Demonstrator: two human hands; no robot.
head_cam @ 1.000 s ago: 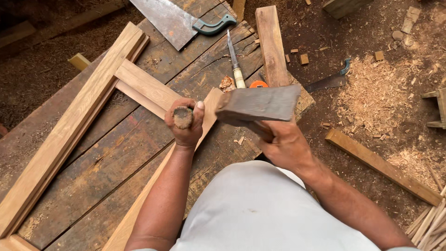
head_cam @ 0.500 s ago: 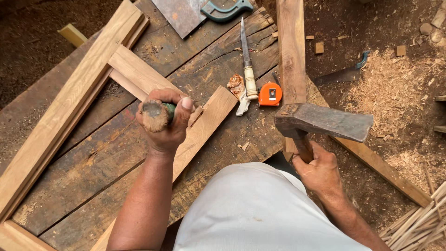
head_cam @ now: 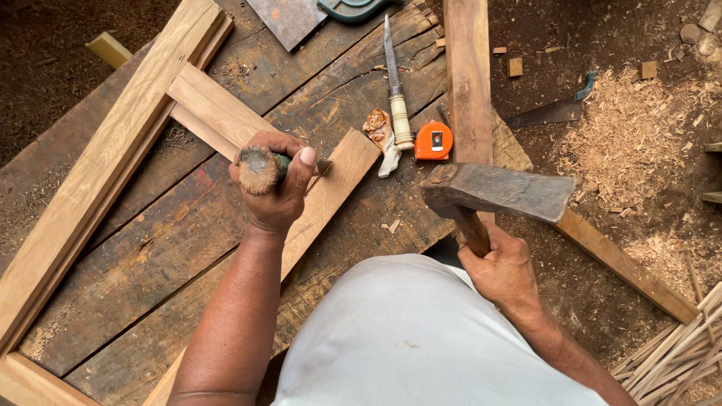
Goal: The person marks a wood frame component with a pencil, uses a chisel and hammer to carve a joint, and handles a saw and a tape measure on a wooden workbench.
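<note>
Two hands busy, left hand (head_cam: 274,188) clamped on one chisel (head_cam: 259,169) set on the pale frame rail (head_cam: 331,188) mid-surface, right hand (head_cam: 500,267) gripping one hammer (head_cam: 500,192) off the surface's right edge, one knife (head_cam: 396,98), one orange tape measure (head_cam: 434,140) near the far edge

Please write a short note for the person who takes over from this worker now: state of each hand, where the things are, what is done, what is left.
Left hand grips a chisel, its mushroomed butt up, tip on the light wooden rail of the frame.
Right hand holds the hatchet raised, clear of the chisel.
On the bench: knife, orange tape measure, saw blade.
Done: frame pieces joined.
Left: the chisel cut cannot be seen under the hand.
</note>
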